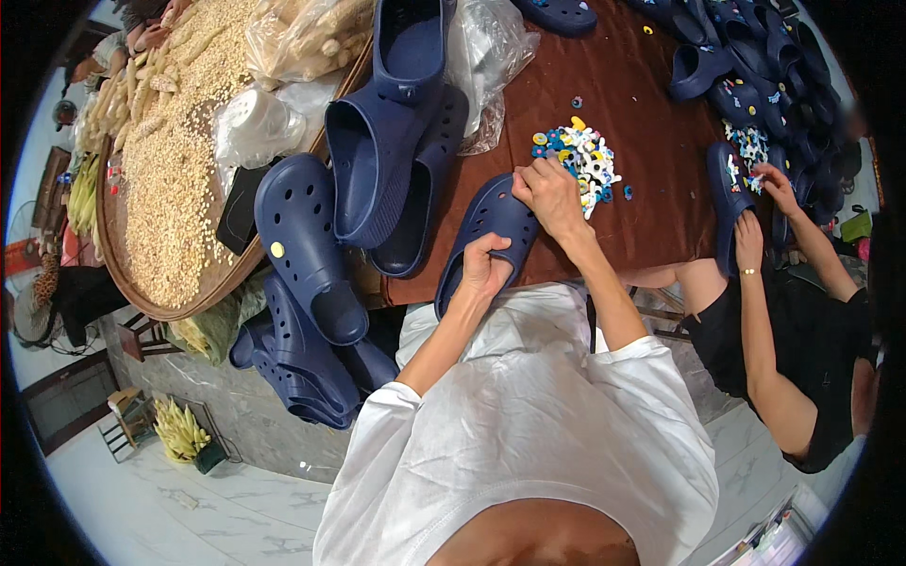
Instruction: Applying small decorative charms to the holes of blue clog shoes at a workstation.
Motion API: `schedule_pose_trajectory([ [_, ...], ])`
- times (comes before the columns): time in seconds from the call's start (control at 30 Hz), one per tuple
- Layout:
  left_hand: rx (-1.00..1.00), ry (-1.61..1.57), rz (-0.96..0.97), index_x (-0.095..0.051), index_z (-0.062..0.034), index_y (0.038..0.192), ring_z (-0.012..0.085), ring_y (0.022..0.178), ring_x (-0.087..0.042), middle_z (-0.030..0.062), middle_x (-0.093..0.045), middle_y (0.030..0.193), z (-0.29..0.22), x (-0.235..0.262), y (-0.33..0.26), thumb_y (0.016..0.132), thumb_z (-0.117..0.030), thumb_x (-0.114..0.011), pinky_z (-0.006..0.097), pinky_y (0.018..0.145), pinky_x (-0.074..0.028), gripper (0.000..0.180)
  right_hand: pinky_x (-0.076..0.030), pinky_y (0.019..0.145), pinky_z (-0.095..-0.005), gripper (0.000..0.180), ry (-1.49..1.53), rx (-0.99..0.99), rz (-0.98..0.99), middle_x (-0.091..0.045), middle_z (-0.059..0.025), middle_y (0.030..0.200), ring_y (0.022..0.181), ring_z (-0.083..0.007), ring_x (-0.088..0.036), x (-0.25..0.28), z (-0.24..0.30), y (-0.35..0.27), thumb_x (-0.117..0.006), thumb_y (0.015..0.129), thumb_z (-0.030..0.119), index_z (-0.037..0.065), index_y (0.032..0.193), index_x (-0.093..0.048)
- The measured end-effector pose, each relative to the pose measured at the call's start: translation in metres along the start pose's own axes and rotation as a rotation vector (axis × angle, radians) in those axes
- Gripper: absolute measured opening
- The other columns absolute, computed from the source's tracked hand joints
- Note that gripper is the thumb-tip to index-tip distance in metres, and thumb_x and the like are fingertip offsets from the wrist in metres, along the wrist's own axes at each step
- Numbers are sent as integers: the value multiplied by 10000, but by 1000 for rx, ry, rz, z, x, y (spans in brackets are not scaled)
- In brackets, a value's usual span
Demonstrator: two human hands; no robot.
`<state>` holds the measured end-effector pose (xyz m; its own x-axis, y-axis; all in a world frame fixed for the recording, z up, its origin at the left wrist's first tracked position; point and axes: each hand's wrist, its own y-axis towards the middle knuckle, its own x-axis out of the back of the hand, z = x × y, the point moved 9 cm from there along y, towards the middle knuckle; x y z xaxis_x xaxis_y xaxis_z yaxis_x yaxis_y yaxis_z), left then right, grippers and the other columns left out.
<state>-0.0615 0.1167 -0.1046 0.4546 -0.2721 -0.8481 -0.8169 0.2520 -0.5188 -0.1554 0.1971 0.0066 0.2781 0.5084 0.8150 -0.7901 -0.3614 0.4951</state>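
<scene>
Brown tabletop (651, 141): left hand (484, 269) clamps a navy clog (486, 226) steady; right hand (550, 191) pinches near charm pile (580, 156).

Round tray (113, 255) of grain and corn cobs (146, 71), plastic bags (491, 47), perhaps a phone (241, 208).

- Even, soft daylight falls over my hands; shadows beneath them are faint.
- Plastic bags (491, 47) beyond my grip catch white glare.
- Far from my grip, edges bend, darken and blur slightly.
</scene>
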Motion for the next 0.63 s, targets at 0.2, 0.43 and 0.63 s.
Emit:
schedule_pose_trajectory([
  [0.2,-41,-9,51,-492,109,1290,315,1185,-570,169,-585,1257,-4,-6,0,689,112,-544,417,1121,-410,604,-541,684,-402,113,53,21,29,-628,-102,758,769,-280,-630,3,-1,4,-729,797,133,25,771,-709],
  [0.43,-15,-9,21,-485,101,1307,326,1192,-571,180,-587,1259,-1,-5,-2,682,102,-529,428,1127,-410,626,-518,757,-400,181,177,-20,156,-640,-107,829,828,-287,-611,3,-8,5,-767,803,187,20,861,-730],
  [0.63,-27,22,59,-469,57,1357,337,1229,-559,173,-573,1307,-1,-3,1,680,90,-533,434,1135,-409,680,-434,1002,-429,512,433,-359,212,-637,-129,1106,1119,-303,-545,-8,-27,-18,-851,739,384,100,1147,-730],
])
